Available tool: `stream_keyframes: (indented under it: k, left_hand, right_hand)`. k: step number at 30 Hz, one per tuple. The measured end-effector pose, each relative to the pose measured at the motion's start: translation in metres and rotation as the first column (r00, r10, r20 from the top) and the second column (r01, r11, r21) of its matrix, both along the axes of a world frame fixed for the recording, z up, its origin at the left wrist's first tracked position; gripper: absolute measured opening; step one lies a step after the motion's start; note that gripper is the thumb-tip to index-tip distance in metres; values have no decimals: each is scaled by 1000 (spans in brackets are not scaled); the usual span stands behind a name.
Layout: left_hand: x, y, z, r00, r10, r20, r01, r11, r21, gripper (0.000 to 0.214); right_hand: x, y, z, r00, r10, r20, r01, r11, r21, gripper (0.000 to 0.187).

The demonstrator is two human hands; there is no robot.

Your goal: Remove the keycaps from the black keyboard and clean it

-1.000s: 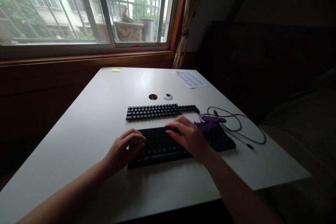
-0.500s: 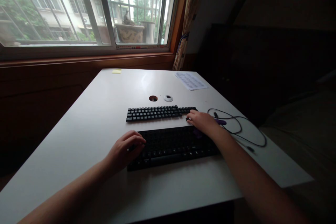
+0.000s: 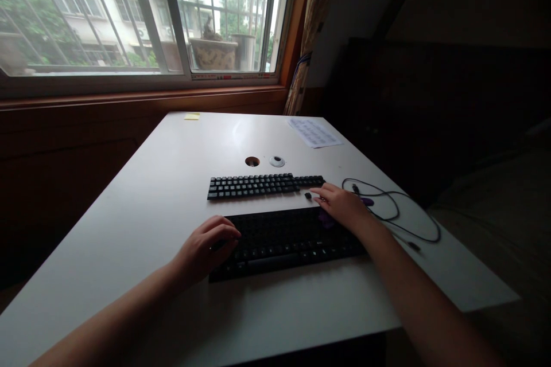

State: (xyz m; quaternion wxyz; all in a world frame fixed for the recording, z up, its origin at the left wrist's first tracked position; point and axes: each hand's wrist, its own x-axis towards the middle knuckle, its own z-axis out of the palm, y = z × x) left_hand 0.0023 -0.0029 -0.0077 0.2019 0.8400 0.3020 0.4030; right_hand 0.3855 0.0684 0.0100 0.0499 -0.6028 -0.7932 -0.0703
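Note:
A black keyboard [image 3: 275,241] lies on the white desk. Keycaps show on its front rows, while its rear part looks dark and flat. My left hand [image 3: 210,245] is closed at its left end, fingers curled over the edge. Behind the keyboard, black keycaps [image 3: 252,186] stand close together in rows. A single black keycap [image 3: 307,195] sits apart, just left of my right hand's fingertips. My right hand [image 3: 342,203] is above the keyboard's right rear corner, fingers apart and nothing visible in them. Under it shows a purple piece [image 3: 326,219], partly hidden; another purple part [image 3: 367,202] appears beyond the wrist.
A black cable [image 3: 394,215] lies looped on the desk's right side. Toward the back are a desk hole [image 3: 252,161], a round grommet [image 3: 277,161], printed sheets [image 3: 316,133] and yellow sticky notes [image 3: 191,116]. A barred window [image 3: 129,17] is beyond the desk.
My right hand has let go of the single keycap, which now rests on the desk, and has drawn back slightly to the right. My left hand stays at the keyboard's left end.

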Motion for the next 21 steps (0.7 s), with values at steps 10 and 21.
stream_keyframes:
  k: [10, 21]
  left_hand:
    - [0, 1, 0, 1000, -7, -7, 7, 1000, -2, 13]
    - [-1, 1, -1, 999, -28, -25, 28, 1000, -9, 13]
  right_hand:
    - [-3, -8, -13, 999, -3, -36, 2, 999, -38, 35]
    - [-7, 8, -12, 997, -45, -62, 41, 997, -70, 39]
